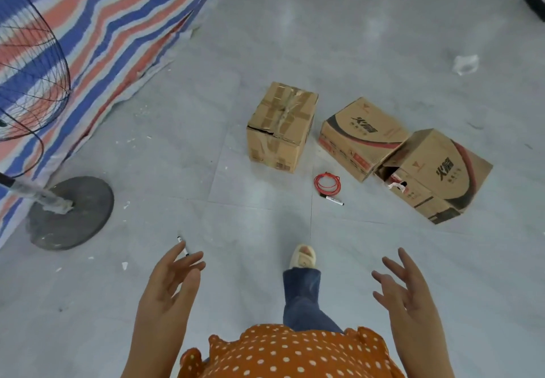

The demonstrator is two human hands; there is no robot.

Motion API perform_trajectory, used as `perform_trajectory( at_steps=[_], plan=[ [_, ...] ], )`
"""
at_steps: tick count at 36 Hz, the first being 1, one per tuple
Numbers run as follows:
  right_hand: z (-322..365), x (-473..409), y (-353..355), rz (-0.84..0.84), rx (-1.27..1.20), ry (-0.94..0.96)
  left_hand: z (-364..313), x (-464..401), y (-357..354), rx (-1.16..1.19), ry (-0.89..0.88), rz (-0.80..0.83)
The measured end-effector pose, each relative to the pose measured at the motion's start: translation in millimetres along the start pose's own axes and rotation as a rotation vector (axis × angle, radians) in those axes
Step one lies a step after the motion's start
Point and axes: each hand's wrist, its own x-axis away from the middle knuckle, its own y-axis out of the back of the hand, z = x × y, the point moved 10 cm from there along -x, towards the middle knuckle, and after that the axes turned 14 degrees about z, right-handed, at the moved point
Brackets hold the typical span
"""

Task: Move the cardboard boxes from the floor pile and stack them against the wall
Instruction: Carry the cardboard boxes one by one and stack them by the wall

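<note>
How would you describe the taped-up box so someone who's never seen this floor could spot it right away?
Start at the striped tarp hanging along the left and look right across the grey floor to three cardboard boxes. The taped box is the leftmost, standing apart from the other two, beyond a red cord. Unlike the printed boxes with red and black swooshes, it is plain, crisscrossed with tape and torn along its top front edge.

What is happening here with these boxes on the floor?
A person is walking toward three cardboard boxes on the floor: a taped box, a printed box beside it, and a second printed box leaning against that one. Both the left hand and the right hand are open and hold nothing. No box is lifted yet. A red cable coil and a marker lie near the boxes.
</note>
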Motion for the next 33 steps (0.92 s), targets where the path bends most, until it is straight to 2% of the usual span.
perform_trajectory(
  at_steps=[11,19,30,33],
  plan=[
    [127.6,-192.2,33.2,0.042,0.0,0.06,-94.2,-167.0,-57.5,0.082,-0.03,-0.059],
    [181.5,-297.2,2.8,0.128,0.033,0.017,-117.5,-269.4,-55.2,0.078,0.042,-0.097],
    [233.6,-409.5,-53.9,-0.022,-0.011,-0.106,-161.8,-471.1,-19.4,-0.006,0.047,0.055],
    [246.1,-437.1,-59.7,-0.047,0.003,-0.117,-175.4,-520.5,-16.0,-0.053,0.042,0.143]
  ],
)
